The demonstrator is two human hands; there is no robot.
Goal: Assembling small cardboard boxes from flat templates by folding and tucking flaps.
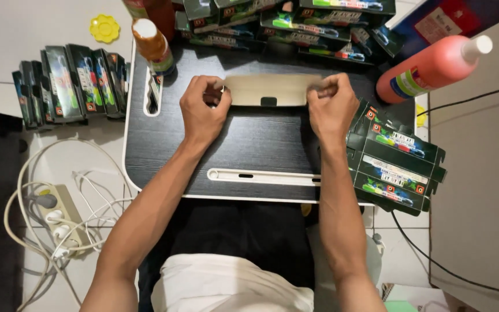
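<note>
A flat beige cardboard piece point(268, 89) is gripped at both ends by the left hand point(203, 110) and right hand point(331, 107) on the black desk point(249, 144); printed boxes point(394, 164) are stacked alongside, this one yet unfolded.

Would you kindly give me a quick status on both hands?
Left hand and right hand pinch opposite ends of flat beige card. Card over black desk. Nothing in the way.

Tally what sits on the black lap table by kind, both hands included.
Hands: 2, left hand and right hand, both gripping the beige card strip
Beige card strip: 1
Bottles: 2, small orange bottle and pink bottle
Stacks of flat printed cartons: 2, back stack and right stack
Total: 7
</note>
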